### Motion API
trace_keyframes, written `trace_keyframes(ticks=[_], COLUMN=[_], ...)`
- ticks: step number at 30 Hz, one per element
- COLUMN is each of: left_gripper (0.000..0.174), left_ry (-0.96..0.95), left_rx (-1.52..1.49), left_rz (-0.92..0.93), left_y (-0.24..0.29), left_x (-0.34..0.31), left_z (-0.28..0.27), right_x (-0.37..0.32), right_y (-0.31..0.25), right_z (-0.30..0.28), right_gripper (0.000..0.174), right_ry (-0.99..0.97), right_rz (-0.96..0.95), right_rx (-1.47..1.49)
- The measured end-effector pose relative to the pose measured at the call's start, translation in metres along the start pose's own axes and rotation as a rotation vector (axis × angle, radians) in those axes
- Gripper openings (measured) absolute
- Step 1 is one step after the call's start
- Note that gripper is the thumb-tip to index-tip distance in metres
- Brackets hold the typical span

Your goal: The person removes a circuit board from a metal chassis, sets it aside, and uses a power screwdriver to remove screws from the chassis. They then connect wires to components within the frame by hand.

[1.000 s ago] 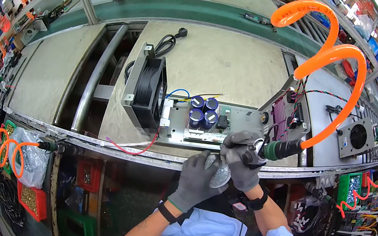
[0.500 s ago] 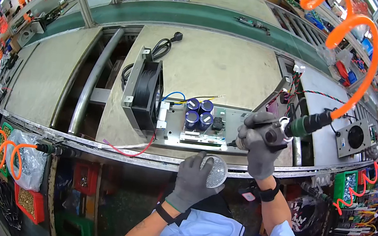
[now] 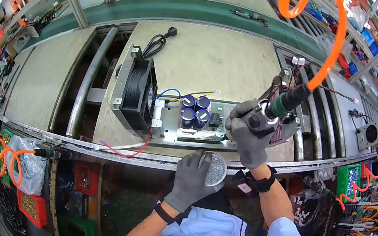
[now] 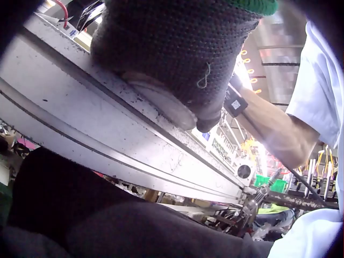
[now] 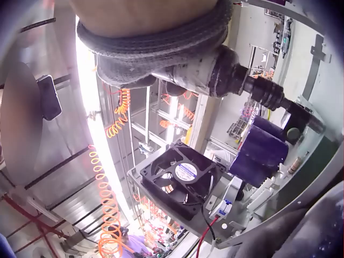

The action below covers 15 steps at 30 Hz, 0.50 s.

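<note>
My right hand point(image 3: 249, 144) grips a pneumatic screwdriver point(image 3: 281, 105) over the right part of an open power-supply chassis point(image 3: 168, 127). In the right wrist view, the screwdriver point(image 5: 215, 75) slants down with its bit end close to the board beside purple capacitors point(image 5: 260, 150). Near the bench edge, my left hand point(image 3: 185, 178) holds a round, shallow dish point(image 3: 215, 171) of small silvery pieces, fingers over its left rim. Both hands wear grey gloves. A black fan point(image 3: 142, 84) stands upright at the chassis's left end. The bit's tip is hidden in the head view.
An orange coiled hose point(image 3: 334, 42) runs up from the screwdriver. A power cord point(image 3: 156, 44) lies behind the fan, and red wire point(image 3: 137, 152) hangs over the front rail point(image 3: 68, 139). Rollers point(image 3: 92, 81) flank the work board. Red bins point(image 3: 32, 207) of hardware stand below left.
My right hand has left the dish with the screwdriver and moved up and right over the chassis, then slightly left. My left hand keeps holding the dish near the same place.
</note>
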<state>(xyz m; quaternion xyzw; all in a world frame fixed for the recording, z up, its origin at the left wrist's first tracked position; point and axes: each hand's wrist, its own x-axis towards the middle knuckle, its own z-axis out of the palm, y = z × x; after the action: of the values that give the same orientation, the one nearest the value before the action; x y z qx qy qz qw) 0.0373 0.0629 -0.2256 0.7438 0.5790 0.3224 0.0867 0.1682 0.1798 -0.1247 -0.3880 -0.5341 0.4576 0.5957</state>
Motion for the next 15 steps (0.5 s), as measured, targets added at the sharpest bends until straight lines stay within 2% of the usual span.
trace_keyframes(ticks=[2,5,6,7,9,10,11,13,15], left_gripper=[0.087,0.089,0.088,0.088,0.085,0.083,0.083,0.082,0.081], left_ry=[0.031,0.090,0.100,0.109,0.105,0.107,0.117,0.129,0.139], left_rx=[-0.007,-0.017,-0.018,-0.019,-0.020,-0.019,-0.021,-0.028,-0.041], left_rz=[0.012,0.036,0.041,0.041,0.038,0.044,0.053,0.067,0.071], left_y=[0.000,-0.002,-0.003,-0.003,-0.002,-0.002,-0.003,-0.004,-0.004], left_x=[-0.001,-0.003,-0.004,-0.004,-0.006,-0.005,-0.004,-0.005,-0.005], left_z=[0.001,0.005,0.006,0.007,0.006,0.005,0.006,0.008,0.010], right_x=[0.000,-0.007,-0.014,-0.023,-0.039,-0.045,-0.052,-0.055,-0.055], right_y=[-0.001,-0.010,-0.010,-0.011,-0.014,-0.008,0.001,0.013,0.022], right_z=[0.004,0.001,0.003,0.000,0.003,-0.001,0.000,0.004,0.007], right_gripper=[0.017,0.019,0.024,0.036,0.038,0.040,0.042,0.042,0.035], right_ry=[0.050,0.009,-0.016,-0.090,-0.123,-0.167,-0.171,-0.171,-0.146], right_rz=[-0.048,0.010,-0.049,-0.024,-0.068,-0.014,0.030,-0.096,-0.081], right_rx=[0.006,0.004,0.134,0.090,0.101,0.035,0.112,0.033,0.047])
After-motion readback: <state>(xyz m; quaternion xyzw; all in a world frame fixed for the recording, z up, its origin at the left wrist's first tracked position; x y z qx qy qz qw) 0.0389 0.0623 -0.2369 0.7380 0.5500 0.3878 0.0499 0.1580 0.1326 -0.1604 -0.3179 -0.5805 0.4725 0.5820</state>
